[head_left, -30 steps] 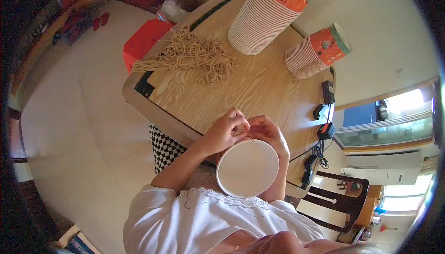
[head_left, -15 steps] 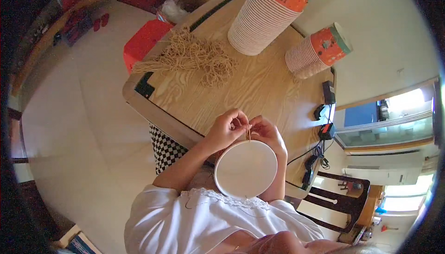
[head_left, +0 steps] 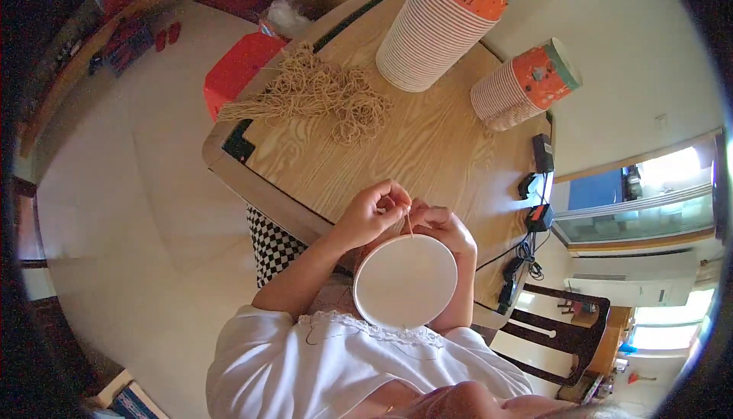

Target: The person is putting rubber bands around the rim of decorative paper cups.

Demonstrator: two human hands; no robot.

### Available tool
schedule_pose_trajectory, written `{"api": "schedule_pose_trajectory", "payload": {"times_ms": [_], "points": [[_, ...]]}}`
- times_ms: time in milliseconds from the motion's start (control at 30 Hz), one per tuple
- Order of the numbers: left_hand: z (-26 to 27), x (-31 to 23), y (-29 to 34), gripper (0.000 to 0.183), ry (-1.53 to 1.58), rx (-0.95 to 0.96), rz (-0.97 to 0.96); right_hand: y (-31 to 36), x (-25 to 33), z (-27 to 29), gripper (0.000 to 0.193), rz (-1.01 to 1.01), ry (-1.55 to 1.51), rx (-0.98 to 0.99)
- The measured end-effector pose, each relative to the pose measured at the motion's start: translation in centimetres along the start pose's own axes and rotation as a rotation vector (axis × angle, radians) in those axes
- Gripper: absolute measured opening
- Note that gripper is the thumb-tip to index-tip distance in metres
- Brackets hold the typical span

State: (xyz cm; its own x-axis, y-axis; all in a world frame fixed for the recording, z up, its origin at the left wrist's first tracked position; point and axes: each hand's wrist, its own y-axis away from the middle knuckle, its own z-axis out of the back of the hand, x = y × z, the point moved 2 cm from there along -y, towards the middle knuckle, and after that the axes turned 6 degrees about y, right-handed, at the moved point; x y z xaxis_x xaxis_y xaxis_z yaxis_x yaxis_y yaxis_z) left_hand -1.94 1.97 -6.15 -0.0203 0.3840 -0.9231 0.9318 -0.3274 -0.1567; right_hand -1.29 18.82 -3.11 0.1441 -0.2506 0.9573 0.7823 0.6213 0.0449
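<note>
A paper bucket (head_left: 405,281) rests against my front between my forearms, its round white face and rim turned up toward me. A thin piece of brown twine (head_left: 411,224) rises from its far rim. My left hand (head_left: 374,213) is closed, pinching the twine's upper end between thumb and fingertips. My right hand (head_left: 447,232) curls at the bucket's far right rim, close beside the twine; its thumb and part of its grip are hidden. A loose tangled bundle of brown twine (head_left: 321,98) lies on the wooden table (head_left: 366,163) beyond my hands.
A tall stack of paper buckets (head_left: 431,37) and a shorter stack (head_left: 523,87) stand at the table's far right. Black adapters and cables (head_left: 527,247) line its right edge. A red bin (head_left: 240,71) is beyond the left edge, and a dark chair (head_left: 557,327) stands at right.
The fingers of my right hand have drawn slightly right and down from the left fingertips. The twine now runs straight between my left fingers and the rim. The bucket has barely moved.
</note>
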Motion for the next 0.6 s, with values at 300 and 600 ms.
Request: {"api": "schedule_pose_trajectory", "payload": {"times_ms": [300,600], "points": [[1.4,-0.7,-0.2,0.013,-0.152,0.332,-0.012,0.5,-1.1,0.4,0.008,-0.245,0.078,-0.19],[0.5,0.9,-0.6,0.015,0.051,0.208,0.213,0.9,0.0,1.2,0.006,-0.255,0.151,-0.203]]}}
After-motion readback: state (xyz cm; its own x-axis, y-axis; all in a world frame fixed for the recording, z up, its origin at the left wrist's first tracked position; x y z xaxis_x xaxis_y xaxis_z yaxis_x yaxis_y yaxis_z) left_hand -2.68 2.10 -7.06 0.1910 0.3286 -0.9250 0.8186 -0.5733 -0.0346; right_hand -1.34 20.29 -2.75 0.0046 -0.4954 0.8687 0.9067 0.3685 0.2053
